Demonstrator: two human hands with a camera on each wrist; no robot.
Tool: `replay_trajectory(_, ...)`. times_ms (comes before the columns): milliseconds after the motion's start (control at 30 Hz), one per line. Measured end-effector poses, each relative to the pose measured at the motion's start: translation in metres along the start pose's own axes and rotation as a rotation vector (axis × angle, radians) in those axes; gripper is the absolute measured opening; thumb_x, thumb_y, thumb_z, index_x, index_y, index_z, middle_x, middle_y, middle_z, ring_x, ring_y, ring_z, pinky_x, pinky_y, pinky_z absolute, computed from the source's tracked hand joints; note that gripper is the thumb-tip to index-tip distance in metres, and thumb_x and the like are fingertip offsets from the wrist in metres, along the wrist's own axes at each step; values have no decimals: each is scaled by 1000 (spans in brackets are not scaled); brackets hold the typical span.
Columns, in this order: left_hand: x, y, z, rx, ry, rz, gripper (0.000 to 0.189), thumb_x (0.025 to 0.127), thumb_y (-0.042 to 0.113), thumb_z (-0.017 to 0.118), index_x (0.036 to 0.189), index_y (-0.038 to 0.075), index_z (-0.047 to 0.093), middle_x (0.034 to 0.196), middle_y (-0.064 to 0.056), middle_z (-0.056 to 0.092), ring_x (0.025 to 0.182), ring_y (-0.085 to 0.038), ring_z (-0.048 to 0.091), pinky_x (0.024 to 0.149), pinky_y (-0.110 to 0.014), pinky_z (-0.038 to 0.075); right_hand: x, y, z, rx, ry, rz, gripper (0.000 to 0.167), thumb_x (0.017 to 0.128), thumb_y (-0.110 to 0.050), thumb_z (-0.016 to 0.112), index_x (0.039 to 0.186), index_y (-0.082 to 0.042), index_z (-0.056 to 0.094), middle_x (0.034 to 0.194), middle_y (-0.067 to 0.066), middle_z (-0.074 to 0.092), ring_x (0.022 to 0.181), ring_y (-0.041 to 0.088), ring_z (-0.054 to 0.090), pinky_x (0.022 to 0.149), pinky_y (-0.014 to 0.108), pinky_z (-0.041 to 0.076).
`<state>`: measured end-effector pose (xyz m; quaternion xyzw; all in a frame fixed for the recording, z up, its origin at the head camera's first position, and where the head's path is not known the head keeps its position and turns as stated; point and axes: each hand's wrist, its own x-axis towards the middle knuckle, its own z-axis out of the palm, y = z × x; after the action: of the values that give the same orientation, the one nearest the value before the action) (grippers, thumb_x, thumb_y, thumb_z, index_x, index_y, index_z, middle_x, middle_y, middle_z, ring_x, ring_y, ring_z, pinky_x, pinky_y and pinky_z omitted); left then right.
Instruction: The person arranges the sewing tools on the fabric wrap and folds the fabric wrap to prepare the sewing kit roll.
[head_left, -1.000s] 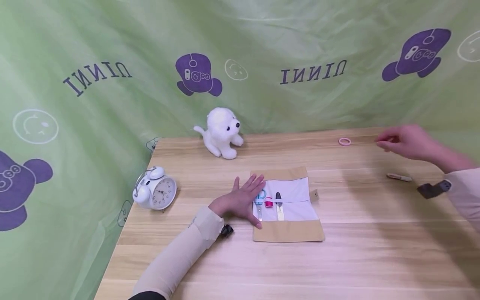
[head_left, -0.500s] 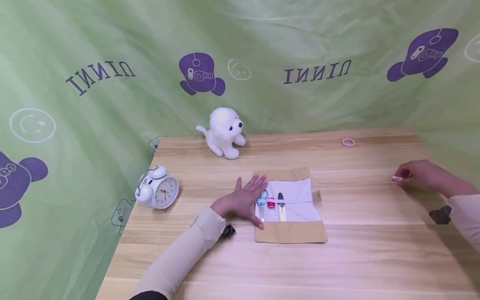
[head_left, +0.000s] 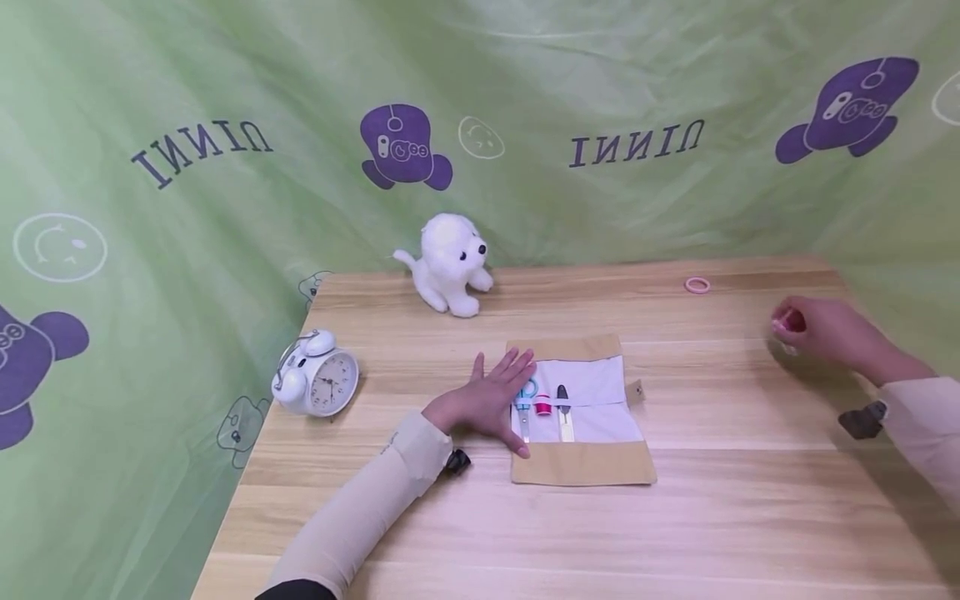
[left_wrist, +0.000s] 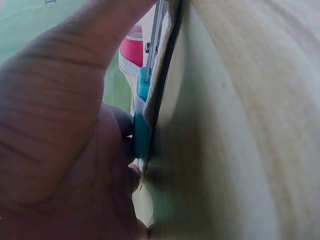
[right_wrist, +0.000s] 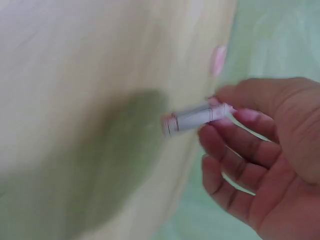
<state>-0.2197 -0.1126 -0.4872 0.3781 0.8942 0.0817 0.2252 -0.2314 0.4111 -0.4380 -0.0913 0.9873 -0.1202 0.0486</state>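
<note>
A tan fabric sewing pouch [head_left: 585,463] lies unfolded on the table, its pale lining facing up. Under its elastic band sit blue-handled scissors [head_left: 523,425], a red thread spool [head_left: 543,405] and a dark-topped, pale-bladed tool [head_left: 566,421]. My left hand [head_left: 487,404] rests spread over the pouch's left edge, partly covering the scissors; the left wrist view shows fingers against their blue handle [left_wrist: 142,125]. Off to the right, my right hand [head_left: 828,333] pinches a small whitish tube with pink bands [right_wrist: 192,118] between thumb and fingertips, above the table.
A pink ring [head_left: 697,286] lies near the table's back edge. A white plush dog [head_left: 450,265] sits at the back, and a white alarm clock [head_left: 318,375] stands at the left. Green printed cloth [head_left: 525,75] hangs behind the table [head_left: 480,533].
My right hand came down to the table, took up the small tube and lifted it slightly leftward and away. My left hand stays on the pouch. The head view shifted slightly.
</note>
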Motion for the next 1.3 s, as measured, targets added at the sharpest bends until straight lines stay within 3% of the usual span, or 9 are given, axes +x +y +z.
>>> replay_trajectory(133,1,0,1,-5,-5,-2,140,65,76,77,162,14,-2,170,-1,-16,157,-25,-18,119,-70,-9,14,-30,-11,17,143,-48,25,92,-16,70,108,3,69,82,9,70,66,8,53,58,27,42)
replay_trajectory(267,3,-2,2,-2,-4,-7,140,64,76,78,162,15,-2,170,0,-16,157,-25,-19,119,-70,-10,27,-71,-15,107,238,-121,13,89,-15,75,93,-3,71,82,10,72,67,-1,54,57,21,45)
replay_trajectory(333,4,-4,3,18,-3,-12,141,64,77,76,162,15,-3,170,1,-17,157,-24,-19,119,-70,-9,34,-95,-12,168,244,-168,10,88,-14,77,90,-6,71,83,9,73,69,-5,56,58,18,47)
replay_trajectory(433,6,-5,3,38,0,-15,141,64,78,75,162,16,-4,170,1,-17,157,-24,-19,119,-70,-8,42,-130,-5,265,187,-238,7,88,-12,76,90,-8,70,82,7,74,68,-3,61,58,18,50)
replay_trajectory(533,7,-4,2,33,-5,-10,141,64,78,76,162,16,-4,170,0,-18,157,-24,-19,119,-70,-8,46,-161,4,372,65,-291,6,89,-11,75,90,-8,69,80,4,74,66,7,67,58,20,54)
replay_trajectory(700,6,-3,2,22,-7,-8,142,64,77,77,162,15,-4,170,-1,-17,157,-25,-18,119,-70,-9,50,-196,23,460,-96,-385,7,89,-11,75,91,-8,70,79,0,75,68,15,70,64,21,55)
replay_trajectory(933,5,-5,4,16,-4,-17,141,63,77,77,162,16,-3,170,1,-17,157,-23,-19,119,-69,-9,53,-216,48,472,-139,-393,8,86,-10,78,85,-10,70,74,-3,73,67,4,63,63,20,51)
replay_trajectory(1100,4,-5,4,13,-10,-23,140,64,78,76,162,17,-3,170,2,-18,157,-23,-20,120,-69,-10,56,-225,61,498,-184,-390,8,86,-11,78,84,-10,71,76,0,73,67,5,62,61,20,50)
replay_trajectory(1300,4,-3,2,5,-2,-11,139,65,77,76,162,15,-2,170,0,-16,157,-24,-19,119,-70,-9,61,-230,77,502,-182,-368,8,86,-10,78,83,-10,70,74,0,72,65,5,61,59,19,49)
